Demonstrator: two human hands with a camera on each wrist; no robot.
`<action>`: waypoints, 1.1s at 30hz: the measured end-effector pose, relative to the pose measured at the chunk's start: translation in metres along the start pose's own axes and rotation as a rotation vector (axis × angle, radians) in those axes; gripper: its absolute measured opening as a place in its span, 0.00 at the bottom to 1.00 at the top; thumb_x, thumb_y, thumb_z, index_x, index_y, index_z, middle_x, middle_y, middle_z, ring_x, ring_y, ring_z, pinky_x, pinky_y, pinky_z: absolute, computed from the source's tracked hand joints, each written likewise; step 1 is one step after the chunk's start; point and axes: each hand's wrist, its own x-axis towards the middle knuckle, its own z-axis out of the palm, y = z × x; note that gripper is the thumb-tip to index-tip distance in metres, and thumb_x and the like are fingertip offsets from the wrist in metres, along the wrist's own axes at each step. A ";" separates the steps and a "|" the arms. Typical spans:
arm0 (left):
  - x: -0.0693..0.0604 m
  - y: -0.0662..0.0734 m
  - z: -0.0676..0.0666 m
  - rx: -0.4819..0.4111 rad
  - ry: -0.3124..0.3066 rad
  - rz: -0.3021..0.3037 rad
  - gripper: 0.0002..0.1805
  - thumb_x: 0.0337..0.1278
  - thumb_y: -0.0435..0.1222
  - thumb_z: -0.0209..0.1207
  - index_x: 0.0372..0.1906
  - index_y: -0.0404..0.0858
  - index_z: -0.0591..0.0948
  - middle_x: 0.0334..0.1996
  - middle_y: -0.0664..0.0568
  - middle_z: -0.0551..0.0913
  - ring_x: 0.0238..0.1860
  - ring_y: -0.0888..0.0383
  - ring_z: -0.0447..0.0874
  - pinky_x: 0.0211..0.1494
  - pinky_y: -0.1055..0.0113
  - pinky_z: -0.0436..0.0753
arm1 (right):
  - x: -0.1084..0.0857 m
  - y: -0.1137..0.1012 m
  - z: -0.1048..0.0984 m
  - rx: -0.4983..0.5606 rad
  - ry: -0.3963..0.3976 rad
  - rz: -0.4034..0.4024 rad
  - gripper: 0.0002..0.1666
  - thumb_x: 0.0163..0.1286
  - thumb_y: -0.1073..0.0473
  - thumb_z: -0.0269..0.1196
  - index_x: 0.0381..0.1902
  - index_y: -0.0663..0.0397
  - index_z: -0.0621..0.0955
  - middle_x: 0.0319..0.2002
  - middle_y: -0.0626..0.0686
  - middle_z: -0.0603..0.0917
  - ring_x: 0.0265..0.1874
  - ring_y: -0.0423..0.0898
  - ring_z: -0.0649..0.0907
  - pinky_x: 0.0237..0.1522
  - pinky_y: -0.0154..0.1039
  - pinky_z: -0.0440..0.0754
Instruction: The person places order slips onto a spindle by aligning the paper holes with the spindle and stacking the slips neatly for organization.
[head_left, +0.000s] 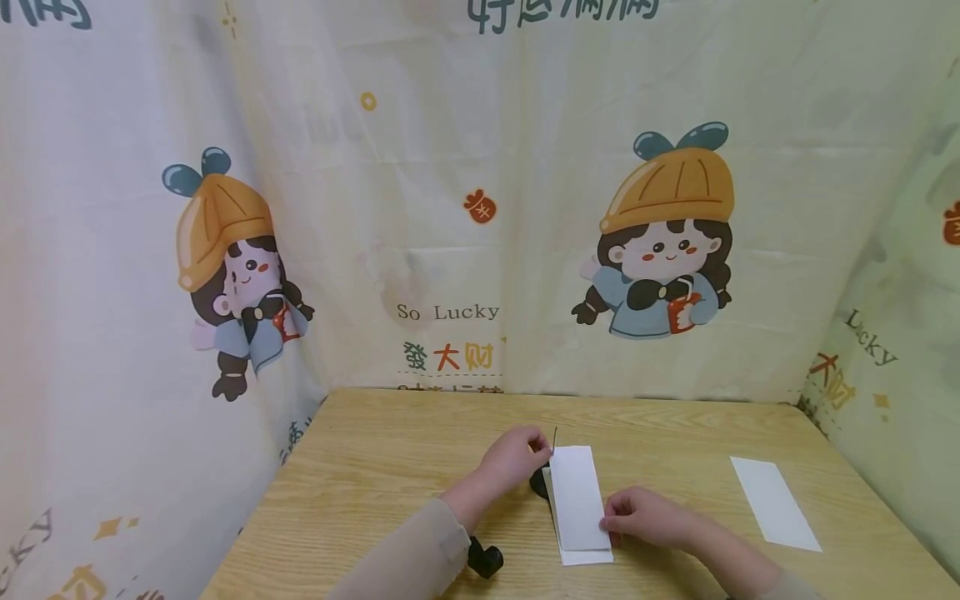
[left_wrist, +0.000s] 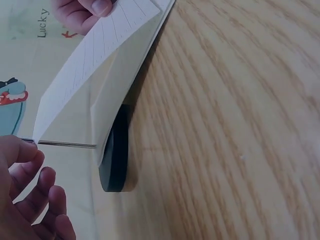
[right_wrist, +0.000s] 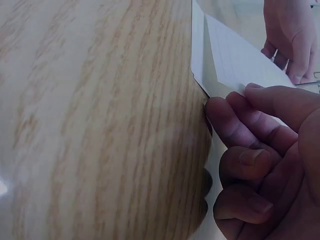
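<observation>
A paper spike with a thin upright metal rod [left_wrist: 67, 145] stands on a round black base [left_wrist: 116, 155]. A ruled white paper slip [head_left: 577, 500] is raised on the rod, its far end near the tip. Thumb and fingertips of my left hand [head_left: 513, 458] pinch that slip's far corner beside the rod. My right hand [head_left: 641, 517] pinches the slip's near right edge between thumb and fingers. Lower down, further paper [head_left: 587, 558] lies under the raised slip, against the base. The base is partly hidden by the paper in the head view.
A single white slip [head_left: 776, 504] lies flat on the wooden table [head_left: 390, 433], to the right of my right hand. A black wrist camera [head_left: 486, 560] is on my left wrist. Behind the table hangs a printed curtain [head_left: 420, 208].
</observation>
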 end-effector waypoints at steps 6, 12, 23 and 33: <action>0.000 -0.003 0.004 0.031 -0.011 -0.020 0.07 0.64 0.42 0.63 0.29 0.49 0.80 0.27 0.61 0.76 0.28 0.61 0.72 0.31 0.66 0.73 | -0.001 0.000 0.004 -0.014 0.000 0.007 0.14 0.71 0.56 0.62 0.27 0.58 0.80 0.22 0.48 0.81 0.21 0.36 0.72 0.25 0.32 0.68; 0.001 -0.008 0.006 0.060 -0.024 -0.022 0.08 0.63 0.41 0.63 0.28 0.49 0.80 0.26 0.61 0.76 0.25 0.61 0.72 0.30 0.66 0.73 | -0.005 -0.008 0.006 -0.089 0.021 0.010 0.13 0.70 0.56 0.63 0.26 0.56 0.80 0.21 0.45 0.78 0.20 0.35 0.71 0.24 0.32 0.67; 0.000 -0.012 0.010 0.105 -0.058 -0.006 0.09 0.63 0.41 0.64 0.27 0.47 0.80 0.23 0.60 0.76 0.22 0.62 0.72 0.27 0.67 0.72 | -0.006 -0.013 0.012 -0.090 0.012 0.030 0.14 0.69 0.57 0.64 0.24 0.57 0.80 0.19 0.44 0.76 0.18 0.36 0.70 0.23 0.31 0.67; -0.001 -0.011 0.011 0.171 -0.067 0.004 0.11 0.61 0.40 0.64 0.23 0.47 0.79 0.20 0.59 0.75 0.22 0.61 0.70 0.26 0.67 0.69 | -0.005 -0.012 0.016 -0.117 0.039 0.076 0.15 0.67 0.56 0.65 0.21 0.54 0.79 0.16 0.42 0.73 0.16 0.36 0.68 0.20 0.29 0.65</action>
